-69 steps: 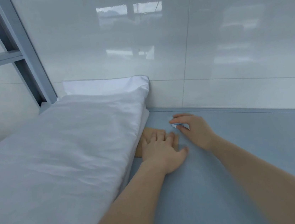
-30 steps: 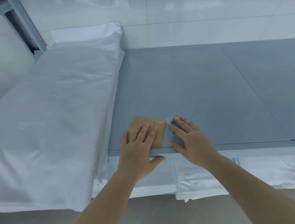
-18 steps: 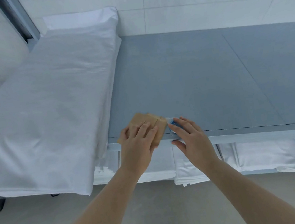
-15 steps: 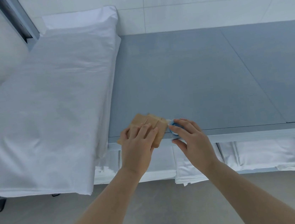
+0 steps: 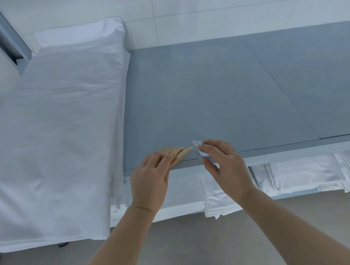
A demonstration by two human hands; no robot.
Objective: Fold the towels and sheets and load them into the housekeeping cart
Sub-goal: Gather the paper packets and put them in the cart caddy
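Note:
My left hand [image 5: 150,179] grips a few flat tan packets [image 5: 177,151] lifted just off the front edge of the grey-blue table [image 5: 220,96]. My right hand [image 5: 224,163] pinches a small clear-and-blue wrapped item [image 5: 199,150] right beside them. A large folded white sheet [image 5: 49,136] covers the table's left part, with a white pillow [image 5: 82,34] at its far end. Folded white linens [image 5: 303,177] sit on the shelf under the table.
A white tiled wall [image 5: 220,5] runs behind the table. A grey metal frame post [image 5: 1,34] stands at the far left. Grey floor [image 5: 195,251] lies below my arms. The table's front rim [image 5: 304,149] crosses the view at hand height.
Both hands slid the tan packets and the small wrapped item from the far wall side to the table's front edge, then lifted them off the surface.

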